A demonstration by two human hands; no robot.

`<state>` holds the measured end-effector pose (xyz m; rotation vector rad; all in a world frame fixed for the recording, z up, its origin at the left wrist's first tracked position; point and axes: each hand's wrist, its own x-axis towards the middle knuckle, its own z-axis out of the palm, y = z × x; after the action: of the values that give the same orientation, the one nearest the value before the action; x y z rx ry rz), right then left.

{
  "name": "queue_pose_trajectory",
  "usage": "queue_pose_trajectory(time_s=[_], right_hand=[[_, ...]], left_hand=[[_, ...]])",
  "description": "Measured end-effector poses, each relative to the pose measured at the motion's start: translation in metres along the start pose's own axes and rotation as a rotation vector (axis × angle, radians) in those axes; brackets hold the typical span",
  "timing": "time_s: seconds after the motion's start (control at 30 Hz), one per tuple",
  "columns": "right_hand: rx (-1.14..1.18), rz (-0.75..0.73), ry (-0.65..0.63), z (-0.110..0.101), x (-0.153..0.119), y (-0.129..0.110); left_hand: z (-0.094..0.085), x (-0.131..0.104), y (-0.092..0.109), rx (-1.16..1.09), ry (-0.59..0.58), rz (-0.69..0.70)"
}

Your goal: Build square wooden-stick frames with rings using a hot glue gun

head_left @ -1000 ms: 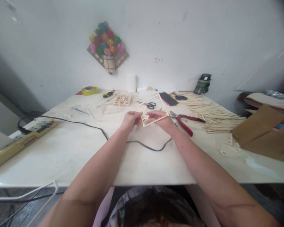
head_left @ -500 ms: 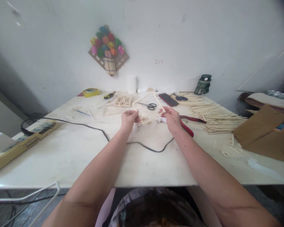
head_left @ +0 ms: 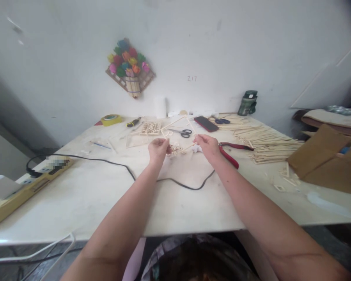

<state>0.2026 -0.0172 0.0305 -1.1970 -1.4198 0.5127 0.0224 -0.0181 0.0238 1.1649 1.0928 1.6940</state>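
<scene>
Between my two hands is a thin square frame of pale wooden sticks (head_left: 173,123), held tilted over the table. The fingers of my left hand (head_left: 158,150) pinch its left corner. My right hand (head_left: 207,146) is closed on the right corner. Black-handled scissors (head_left: 185,133) lie behind the frame and show through its opening. Small wooden pieces (head_left: 176,148) are heaped just right of my left hand. Red-handled pliers (head_left: 229,156) rest beside my right hand, their jaws partly hidden by it.
A black cable (head_left: 190,187) crosses the table in front. Behind are a tray of wooden pieces (head_left: 150,128), a phone (head_left: 206,123), tape (head_left: 111,119) and a cutter (head_left: 133,121). Many sticks (head_left: 263,142) and a cardboard box (head_left: 324,160) lie right; a power strip (head_left: 38,181) lies left.
The view has shifted slightly. My right hand has moved a little to the left and its fingers have changed position on the frame; the frame looks lower and flatter.
</scene>
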Motion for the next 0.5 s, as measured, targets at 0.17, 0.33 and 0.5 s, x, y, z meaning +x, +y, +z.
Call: queue_pose_trajectory(time_s=[0.17,0.33,0.5], right_hand=[[0.167,0.098,-0.013,-0.0017,-0.0004,-0.0059],[0.385,0.206,0.000,-0.0034,0.0034,-0.0042],[0.434,0.246,0.024,-0.0047,0.0067,-0.0028]], left_hand=[[-0.0007,-0.0011,0.0005,-0.020,-0.038,-0.009],[-0.0025,-0.0044,0.0025,-0.070,-0.199,-0.010],[-0.0052,-0.0052,0.0015,-0.038,-0.374,-0.044]])
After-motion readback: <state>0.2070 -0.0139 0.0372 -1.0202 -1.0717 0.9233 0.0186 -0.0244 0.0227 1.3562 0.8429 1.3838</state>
